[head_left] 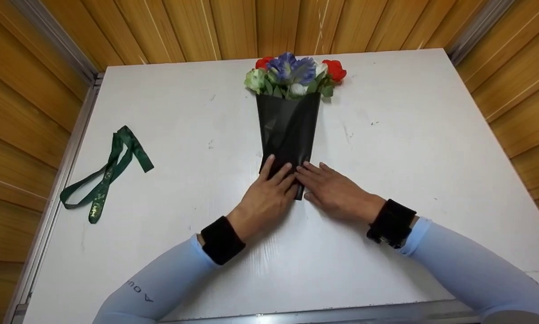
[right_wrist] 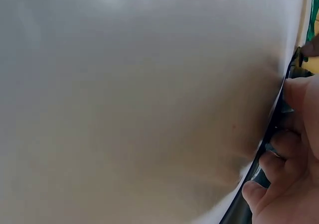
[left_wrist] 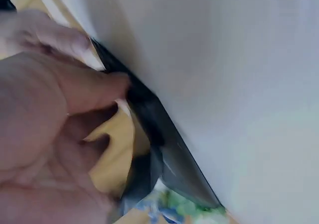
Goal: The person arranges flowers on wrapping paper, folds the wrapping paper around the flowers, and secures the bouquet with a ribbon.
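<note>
Over on the left, a green ribbon (head_left: pixel 108 174) lies loosely looped on the white table (head_left: pixel 431 135). Nearer the middle, the person's left hand (head_left: pixel 264 198) rests, fingers spread, on the lower part of a black-wrapped bouquet (head_left: pixel 289 121), whose flowers (head_left: pixel 292 71) point away; the right hand (head_left: pixel 341 193), fingers nearly straight and close together, touches its lower right edge.

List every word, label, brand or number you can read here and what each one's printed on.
Left sleeve: "A", then perhaps "O" and "U"; the rest curves out of sight.
Green ribbon: gold lettering, too small to read.
Black wrapping paper: no text visible.
</note>
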Demonstrator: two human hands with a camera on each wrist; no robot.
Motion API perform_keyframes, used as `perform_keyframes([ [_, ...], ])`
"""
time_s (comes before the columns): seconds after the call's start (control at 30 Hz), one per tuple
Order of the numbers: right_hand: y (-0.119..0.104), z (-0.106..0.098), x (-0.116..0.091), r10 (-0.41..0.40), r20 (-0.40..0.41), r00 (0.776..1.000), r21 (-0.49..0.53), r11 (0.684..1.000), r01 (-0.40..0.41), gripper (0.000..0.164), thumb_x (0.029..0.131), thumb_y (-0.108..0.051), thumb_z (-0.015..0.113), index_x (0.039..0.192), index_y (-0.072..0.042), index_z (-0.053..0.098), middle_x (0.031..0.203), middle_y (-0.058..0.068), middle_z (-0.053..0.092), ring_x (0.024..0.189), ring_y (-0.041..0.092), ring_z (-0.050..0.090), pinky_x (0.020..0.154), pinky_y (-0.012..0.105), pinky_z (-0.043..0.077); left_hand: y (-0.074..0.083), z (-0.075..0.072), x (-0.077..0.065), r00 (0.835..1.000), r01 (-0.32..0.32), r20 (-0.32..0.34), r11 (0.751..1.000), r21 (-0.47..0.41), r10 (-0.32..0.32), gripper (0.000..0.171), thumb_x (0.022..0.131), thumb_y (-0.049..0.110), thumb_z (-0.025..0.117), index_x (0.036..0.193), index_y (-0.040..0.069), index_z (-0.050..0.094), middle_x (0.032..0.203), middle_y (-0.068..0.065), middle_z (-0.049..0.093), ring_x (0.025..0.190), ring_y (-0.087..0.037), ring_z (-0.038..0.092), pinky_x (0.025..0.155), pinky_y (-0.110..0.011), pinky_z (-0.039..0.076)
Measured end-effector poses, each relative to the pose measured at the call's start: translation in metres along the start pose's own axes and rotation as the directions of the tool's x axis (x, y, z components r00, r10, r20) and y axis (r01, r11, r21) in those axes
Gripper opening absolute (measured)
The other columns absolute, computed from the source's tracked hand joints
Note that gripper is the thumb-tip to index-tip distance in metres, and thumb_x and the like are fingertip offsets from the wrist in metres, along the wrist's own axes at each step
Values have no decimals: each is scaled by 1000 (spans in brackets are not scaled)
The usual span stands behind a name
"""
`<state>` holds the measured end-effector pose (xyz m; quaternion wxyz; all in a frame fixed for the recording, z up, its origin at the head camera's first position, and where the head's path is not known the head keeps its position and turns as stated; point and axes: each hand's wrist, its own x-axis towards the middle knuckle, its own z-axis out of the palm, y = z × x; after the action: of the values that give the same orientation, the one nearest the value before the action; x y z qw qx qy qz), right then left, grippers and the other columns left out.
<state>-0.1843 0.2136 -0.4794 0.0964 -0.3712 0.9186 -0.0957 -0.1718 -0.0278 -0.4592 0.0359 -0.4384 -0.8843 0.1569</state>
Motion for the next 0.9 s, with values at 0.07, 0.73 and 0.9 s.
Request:
perform_keyframes([
  [0.07, 1, 0, -2, -10, -3, 1000, 3, 1000, 10, 58, 114, -29, 46, 162, 2, 36, 168, 19, 35, 160, 34, 27, 129, 55, 22, 5, -2, -3, 998, -1, 64, 999, -38, 3, 50, 113, 25, 44, 162, 22, 45, 167, -5, 43, 157, -28, 36, 128, -60, 22],
  [0.73, 28, -4, -5, -30, -36, 999, 58, 998, 32, 63, 111, -31, 55, 161, 1, 37, 168, 19, 37, 157, 34, 34, 129, 51, 25, 6, -1, -4, 994, 55, 102, 958, -280, -28, 49, 111, 18, 48, 159, 29, 49, 164, -5, 47, 151, -35, 45, 118, -57, 43],
  [0.9, 30, -3, -6, 15, -72, 997, 129, 992, -6, 66, 108, -31, 61, 160, 2, 38, 166, 20, 40, 153, 38, 40, 127, 50, 30, 7, 0, -3, 994, 55, 102, 964, -259, -30, 48, 115, 25, 40, 162, 19, 43, 166, -3, 45, 153, -31, 43, 119, -54, 43],
])
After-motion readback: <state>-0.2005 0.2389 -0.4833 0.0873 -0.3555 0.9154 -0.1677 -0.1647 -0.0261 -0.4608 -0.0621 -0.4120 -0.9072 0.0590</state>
